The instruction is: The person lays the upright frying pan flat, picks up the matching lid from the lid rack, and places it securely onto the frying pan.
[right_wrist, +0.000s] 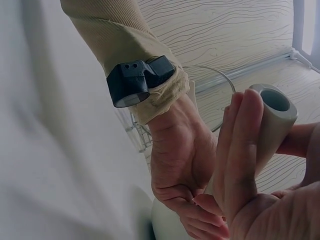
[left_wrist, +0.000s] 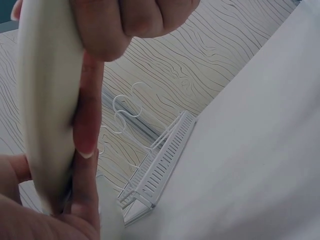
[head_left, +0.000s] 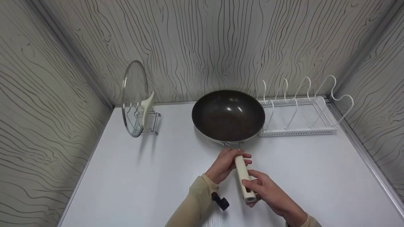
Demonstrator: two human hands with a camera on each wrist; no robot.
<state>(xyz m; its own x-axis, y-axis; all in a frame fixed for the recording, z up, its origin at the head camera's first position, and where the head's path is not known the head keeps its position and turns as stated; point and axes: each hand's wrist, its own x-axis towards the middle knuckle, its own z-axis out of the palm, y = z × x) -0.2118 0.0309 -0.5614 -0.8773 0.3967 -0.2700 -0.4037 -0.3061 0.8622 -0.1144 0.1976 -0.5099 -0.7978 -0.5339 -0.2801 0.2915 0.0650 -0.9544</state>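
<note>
A dark-coated pan (head_left: pixel 228 115) stands near the back wall, its cream handle (head_left: pixel 242 175) pointing toward the person. My left hand (head_left: pixel 224 164) grips the handle close to the pan, fingers wrapped around it. The right hand (head_left: pixel 265 189) holds the handle near its end, thumb on top and fingers along the side and below. In the right wrist view the handle's hollow end (right_wrist: pixel 275 100) shows beside the right fingers. The left wrist view shows the handle (left_wrist: pixel 50 100) up close with fingers of both hands on it.
A glass lid (head_left: pixel 135 97) with a cream knob stands upright in a small metal rack (head_left: pixel 154 123) at the left. At the right, a white wire rack (head_left: pixel 298 132) stands next to the pan, against the back wall. A black device is strapped on the left wrist.
</note>
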